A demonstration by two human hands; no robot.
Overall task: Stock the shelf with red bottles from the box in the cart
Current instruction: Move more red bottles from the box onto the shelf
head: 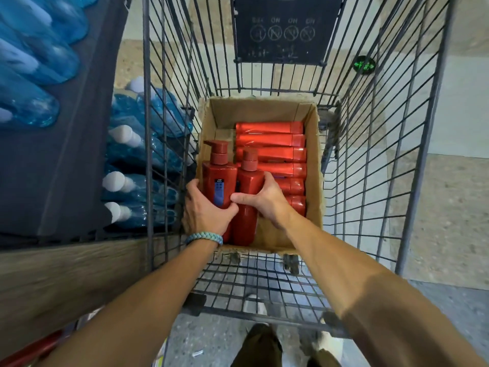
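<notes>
Gripping mid-body: L hand curling round left bottle, R hand round right bottle (prob. heavy, slick; avoid pumps).

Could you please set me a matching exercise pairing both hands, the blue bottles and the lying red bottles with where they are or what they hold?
1. left hand
2. right hand
3. blue bottles
4. lying red bottles

A. in a row inside the cardboard box
B. grips the pump bottle with the blue label
C. on the shelves left of the cart
D. grips the plain pump bottle

Pairs: 1-B, 2-D, 3-C, 4-A
</notes>
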